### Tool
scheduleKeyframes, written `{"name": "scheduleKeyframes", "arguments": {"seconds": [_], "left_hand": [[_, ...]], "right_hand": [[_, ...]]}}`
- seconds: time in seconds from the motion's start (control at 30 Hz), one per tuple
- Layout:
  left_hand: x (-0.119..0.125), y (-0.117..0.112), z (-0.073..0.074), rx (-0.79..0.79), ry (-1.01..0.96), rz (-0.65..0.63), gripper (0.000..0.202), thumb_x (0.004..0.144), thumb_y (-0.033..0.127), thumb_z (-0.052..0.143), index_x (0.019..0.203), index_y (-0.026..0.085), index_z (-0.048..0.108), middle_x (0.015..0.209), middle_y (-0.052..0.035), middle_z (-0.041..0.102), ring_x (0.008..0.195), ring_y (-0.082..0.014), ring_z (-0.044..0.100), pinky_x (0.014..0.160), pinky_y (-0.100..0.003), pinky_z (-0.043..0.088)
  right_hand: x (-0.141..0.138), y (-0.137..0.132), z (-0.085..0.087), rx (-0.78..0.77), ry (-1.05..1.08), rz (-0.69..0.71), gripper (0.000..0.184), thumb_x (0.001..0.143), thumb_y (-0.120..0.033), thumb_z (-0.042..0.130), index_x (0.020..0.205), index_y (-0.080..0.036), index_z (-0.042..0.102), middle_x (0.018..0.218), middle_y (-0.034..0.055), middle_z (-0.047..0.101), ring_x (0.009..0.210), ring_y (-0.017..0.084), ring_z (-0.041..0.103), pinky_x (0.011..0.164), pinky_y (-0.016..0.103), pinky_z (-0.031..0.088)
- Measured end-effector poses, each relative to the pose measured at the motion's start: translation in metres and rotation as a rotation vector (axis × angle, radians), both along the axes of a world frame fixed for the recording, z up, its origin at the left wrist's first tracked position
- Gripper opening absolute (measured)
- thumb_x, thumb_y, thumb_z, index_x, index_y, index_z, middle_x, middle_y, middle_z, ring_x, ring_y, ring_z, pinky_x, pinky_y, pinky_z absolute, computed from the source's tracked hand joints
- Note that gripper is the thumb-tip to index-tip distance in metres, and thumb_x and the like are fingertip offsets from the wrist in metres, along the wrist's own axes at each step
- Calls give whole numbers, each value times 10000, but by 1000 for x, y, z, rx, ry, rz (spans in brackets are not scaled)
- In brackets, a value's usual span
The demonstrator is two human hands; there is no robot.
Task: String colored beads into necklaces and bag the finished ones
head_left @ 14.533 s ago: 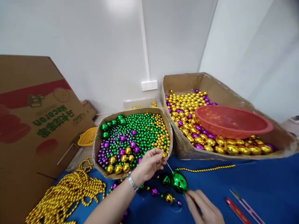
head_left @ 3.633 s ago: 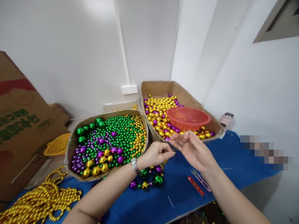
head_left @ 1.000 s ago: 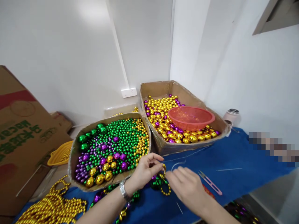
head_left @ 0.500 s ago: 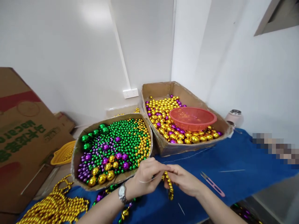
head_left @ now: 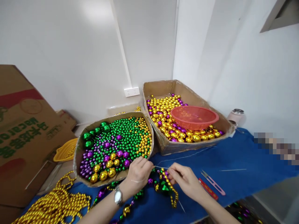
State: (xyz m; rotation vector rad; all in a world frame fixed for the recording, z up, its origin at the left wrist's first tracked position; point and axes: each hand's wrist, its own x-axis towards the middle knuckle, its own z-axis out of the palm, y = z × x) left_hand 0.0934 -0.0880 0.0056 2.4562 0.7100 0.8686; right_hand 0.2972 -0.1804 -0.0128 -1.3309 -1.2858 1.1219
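A thin white string [head_left: 161,167] runs taut between my two hands over the blue cloth. My left hand [head_left: 140,174], with a watch [head_left: 118,195] on the wrist, is closed on one end of it. My right hand [head_left: 183,180] pinches the other end, and its fingertips are partly hidden. Just beside the right fingers hangs a short strand of small gold beads [head_left: 174,197]. Below and between the hands lies a bead garland [head_left: 164,186] of green, purple and gold pieces, reaching left under my left forearm.
A cardboard box of green, purple and gold beads [head_left: 151,137] stands at left. Behind it, a larger box [head_left: 168,148] holds gold beads and a red basket [head_left: 195,118]. Pink thread snips [head_left: 216,185] and a red packet [head_left: 208,189] lie at right. Gold bead strands [head_left: 53,205] pile at lower left.
My hands have drawn apart, the left one going left and the right one right, stretching the string between them. The garland and the red packet have come into sight.
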Motion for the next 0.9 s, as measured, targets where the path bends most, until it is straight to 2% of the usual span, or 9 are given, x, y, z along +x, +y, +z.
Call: {"name": "scheduleKeyframes", "arguments": {"seconds": [0.07, 0.2, 0.3, 0.4, 0.57, 0.63, 0.73, 0.83, 0.9], "left_hand": [[-4, -4, 0, -277, -55, 50, 231, 897, 310, 508, 743, 183, 624, 701, -38, 601, 666, -152, 519, 640, -263, 400], [1, -15, 4, -901, -385, -46, 278, 853, 386, 570, 705, 151, 569, 1042, -88, 620, 664, -116, 513, 576, -234, 416], [11, -18, 4, -1101, -661, -120, 258, 787, 358, 664, 685, 145, 560, 1014, -110, 639, 802, -161, 567, 611, -233, 437], [17, -16, 3, -1170, -789, -167, 233, 777, 329, 688, 694, 149, 566, 841, -91, 650, 961, -225, 577, 640, -238, 460], [27, -13, 10, -1192, -850, -279, 187, 803, 288, 665, 727, 146, 571, 809, -55, 615, 867, -207, 615, 574, -233, 483], [33, -12, 19, -1164, -852, -298, 185, 807, 291, 661, 733, 147, 571, 794, -48, 602, 845, -199, 616, 562, -227, 485], [38, -12, 40, -1119, -821, -319, 206, 805, 315, 658, 731, 146, 567, 759, -42, 586, 760, -174, 603, 523, -220, 473], [36, -9, 57, -1052, -775, -348, 227, 804, 326, 653, 712, 142, 556, 715, -38, 588, 627, -130, 555, 475, -206, 420], [29, -7, 57, -1009, -736, -337, 242, 806, 334, 648, 701, 138, 551, 704, -41, 603, 557, -103, 511, 467, -205, 381]], "right_hand": [[-3, -1, -7, -22, 19, -20, 381, 863, -523, 525, 725, -171, 562, 687, -4, 615, 618, 142, 607, 588, 242, 430], [-16, 1, -17, -61, 106, -28, 407, 834, -556, 553, 725, -164, 565, 644, -10, 613, 555, 124, 584, 554, 233, 416], [-20, -1, -19, -73, 209, -53, 416, 822, -566, 568, 722, -162, 569, 591, -22, 579, 514, 107, 540, 521, 223, 389], [-15, -5, -17, -54, 317, -153, 379, 833, -561, 555, 786, -185, 561, 637, -22, 569, 520, 96, 489, 495, 215, 353], [-4, -2, 2, 30, 697, -315, 316, 842, -534, 521, 778, -231, 458, 1069, 25, 611, 502, 72, 391, 460, 229, 334], [-3, 2, 18, 75, 851, -319, 280, 844, -488, 526, 755, -240, 430, 872, -5, 607, 482, 83, 346, 438, 220, 307], [-3, 7, 46, 130, 946, -256, 263, 836, -432, 565, 734, -241, 417, 579, -64, 374, 461, 88, 288, 427, 198, 278], [-1, 9, 62, 161, 902, -181, 267, 841, -385, 593, 710, -224, 426, 550, -81, 247, 448, 75, 228, 425, 188, 258], [0, 8, 60, 168, 804, -186, 275, 847, -377, 591, 700, -217, 423, 554, -82, 237, 451, 73, 209, 425, 189, 247]]}}
